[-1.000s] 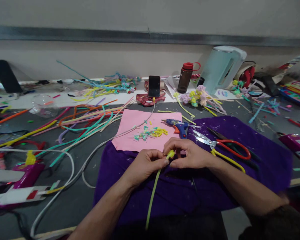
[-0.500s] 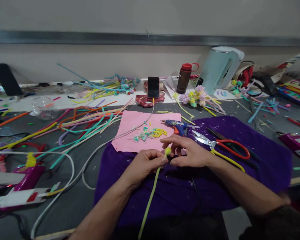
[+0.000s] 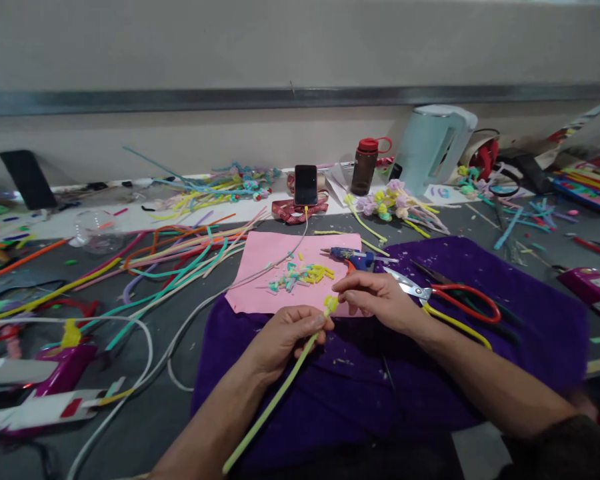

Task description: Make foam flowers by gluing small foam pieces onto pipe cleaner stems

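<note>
Between the thumb and fingers of my left hand is a pale yellow-green pipe cleaner stem, which slants down toward the bottom edge. A small yellow pipe cleaner flower tops the stem, just above the left fingertips. My right hand is beside the flower, its fingers loosely bent and holding nothing; I cannot tell whether they touch the petals. Beyond the hands, short cut pipe cleaner pieces lie on a pink sheet. A blue glue gun rests on that sheet's right side.
Red-handled scissors and yellow-handled pliers lie on the purple cloth. A white cable crosses the left side near long pipe cleaners. Behind stand a phone, a bottle and a kettle.
The stem's lower end has swung left, and the flower has tilted and dropped slightly. My right hand has shifted a little right, its fingers more bent. The camera view has tipped up slightly.
</note>
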A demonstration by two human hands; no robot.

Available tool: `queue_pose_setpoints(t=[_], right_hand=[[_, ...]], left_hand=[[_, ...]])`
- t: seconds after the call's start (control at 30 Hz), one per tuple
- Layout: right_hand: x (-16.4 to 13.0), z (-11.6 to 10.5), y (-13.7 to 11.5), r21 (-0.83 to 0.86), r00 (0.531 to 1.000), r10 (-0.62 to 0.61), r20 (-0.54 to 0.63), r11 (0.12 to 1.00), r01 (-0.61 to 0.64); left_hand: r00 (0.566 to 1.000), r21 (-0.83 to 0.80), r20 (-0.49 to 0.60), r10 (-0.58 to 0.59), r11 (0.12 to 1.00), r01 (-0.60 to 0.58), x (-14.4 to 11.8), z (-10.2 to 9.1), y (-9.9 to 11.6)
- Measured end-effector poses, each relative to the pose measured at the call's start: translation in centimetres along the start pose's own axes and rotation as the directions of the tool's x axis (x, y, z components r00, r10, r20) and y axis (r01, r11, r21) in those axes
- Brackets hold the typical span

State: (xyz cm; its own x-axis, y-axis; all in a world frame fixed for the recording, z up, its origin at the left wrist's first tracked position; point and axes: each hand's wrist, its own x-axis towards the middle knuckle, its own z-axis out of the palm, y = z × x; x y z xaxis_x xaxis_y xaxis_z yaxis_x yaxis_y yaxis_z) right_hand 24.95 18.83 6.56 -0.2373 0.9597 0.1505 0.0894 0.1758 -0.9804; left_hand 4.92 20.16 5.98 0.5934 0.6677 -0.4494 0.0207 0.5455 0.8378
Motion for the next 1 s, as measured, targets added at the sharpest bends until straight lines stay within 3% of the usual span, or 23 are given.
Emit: queue_pose_setpoints(t=[0.77, 0.9, 1.0], right_hand=[[-0.1, 0.29, -0.32, 0.033, 0.988, 0.12, 0.096, 0.992, -0.124], [0.06, 0.41, -0.03, 0.029, 0.985, 0.153, 0.082, 0.987, -0.156], [0.26, 0.15, 0.54, 0.049, 0.983, 0.185, -0.002, 0.982, -0.185]], left_hand=[[0.999, 0.16, -0.032, 0.042, 0.986, -0.036, -0.25, 0.37, 0.08], [0.999, 0.168, -0.023, 0.044, 0.985, -0.039, -0.32, 0.46, 0.18], [0.999, 0.165, -0.025, 0.04, 0.986, -0.035, -0.41, 0.55, 0.3]])
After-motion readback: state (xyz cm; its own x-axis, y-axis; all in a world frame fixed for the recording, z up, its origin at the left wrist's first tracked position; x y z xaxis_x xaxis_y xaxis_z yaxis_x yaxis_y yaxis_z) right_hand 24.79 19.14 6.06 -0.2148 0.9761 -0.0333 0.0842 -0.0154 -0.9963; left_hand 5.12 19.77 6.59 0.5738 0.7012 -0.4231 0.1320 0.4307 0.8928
